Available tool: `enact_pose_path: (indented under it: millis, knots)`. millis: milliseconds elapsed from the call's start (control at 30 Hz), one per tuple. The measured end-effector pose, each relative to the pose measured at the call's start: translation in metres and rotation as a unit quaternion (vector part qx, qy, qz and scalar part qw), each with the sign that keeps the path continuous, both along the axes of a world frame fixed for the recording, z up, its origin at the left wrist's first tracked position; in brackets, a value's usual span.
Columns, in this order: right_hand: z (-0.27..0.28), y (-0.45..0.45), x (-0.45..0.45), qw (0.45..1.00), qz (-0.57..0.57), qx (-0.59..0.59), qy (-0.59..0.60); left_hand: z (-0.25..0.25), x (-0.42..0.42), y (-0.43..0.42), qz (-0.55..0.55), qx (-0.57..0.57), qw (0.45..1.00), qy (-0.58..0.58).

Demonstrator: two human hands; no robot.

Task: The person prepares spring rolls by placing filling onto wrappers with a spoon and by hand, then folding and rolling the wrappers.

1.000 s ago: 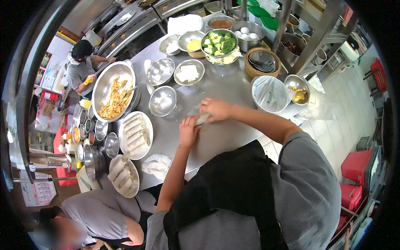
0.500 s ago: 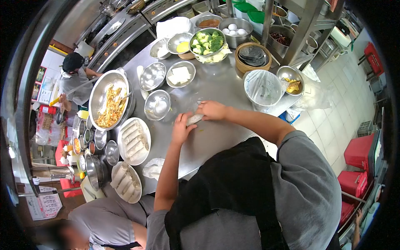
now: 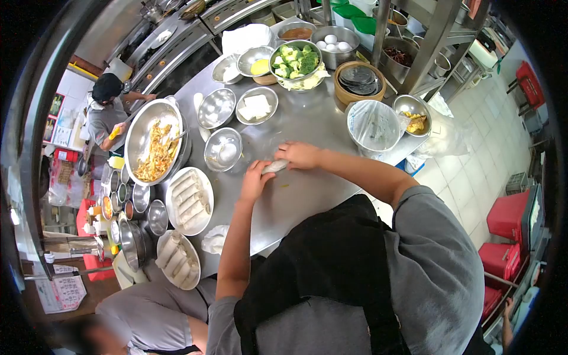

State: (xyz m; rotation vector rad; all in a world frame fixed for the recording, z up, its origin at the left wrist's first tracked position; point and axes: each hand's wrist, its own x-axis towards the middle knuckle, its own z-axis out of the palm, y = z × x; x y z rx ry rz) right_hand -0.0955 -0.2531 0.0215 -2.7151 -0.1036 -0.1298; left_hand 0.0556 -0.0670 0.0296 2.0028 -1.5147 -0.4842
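Note:
A pale spring roll (image 3: 275,167) lies on the steel table between my two hands. My left hand (image 3: 254,179) grips its left end, with the fingers curled over it. At the other end, my right hand (image 3: 297,155) has its fingers closed on the wrapper. Left of my hands, finished-looking rolls lie in a row on a white plate (image 3: 210,208), and more are on a second white plate (image 3: 196,278) nearer my body. An almost empty metal bowl (image 3: 223,149) stands just beyond my left hand.
A large bowl of shredded filling (image 3: 137,148) stands at the left. Bowls of broccoli (image 3: 296,59), eggs (image 3: 332,42) and white blocks (image 3: 256,107) are farther back. A plastic-lined container (image 3: 374,127) sits right. A crumpled white cloth (image 3: 215,239) lies near the edge. Two co-workers are at the left.
The wrapper's loose far end no longer shows, and the roll looks more compact. My right hand has shifted slightly. The co-worker at the upper left has moved their arms.

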Motion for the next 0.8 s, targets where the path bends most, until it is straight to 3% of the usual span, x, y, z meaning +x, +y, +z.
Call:
enact_pose_path:
  millis: [100,200,400,500,700,800]
  knots:
    - [-0.004,-0.006,0.004,0.999,0.006,0.043,0.014,0.01,-0.004,0.001,-0.019,-0.02,0.99,-0.14]
    - [-0.011,-0.009,0.009,0.998,0.007,0.057,-0.015,0.02,-0.02,-0.002,-0.006,-0.079,0.985,-0.156]
    - [-0.015,-0.016,0.017,0.994,0.009,0.109,0.026,-0.001,-0.014,-0.006,0.0,-0.075,0.994,-0.079]
    - [0.022,0.002,-0.006,0.994,-0.036,-0.029,-0.094,-0.004,-0.007,-0.007,-0.009,-0.072,0.996,-0.048]
    - [-0.019,0.013,0.002,0.988,-0.06,-0.093,-0.112,-0.019,0.005,-0.011,-0.017,-0.058,0.993,-0.099]
    - [-0.02,0.012,0.003,0.987,-0.064,-0.084,-0.12,0.008,-0.013,-0.008,0.024,-0.119,0.977,-0.173]
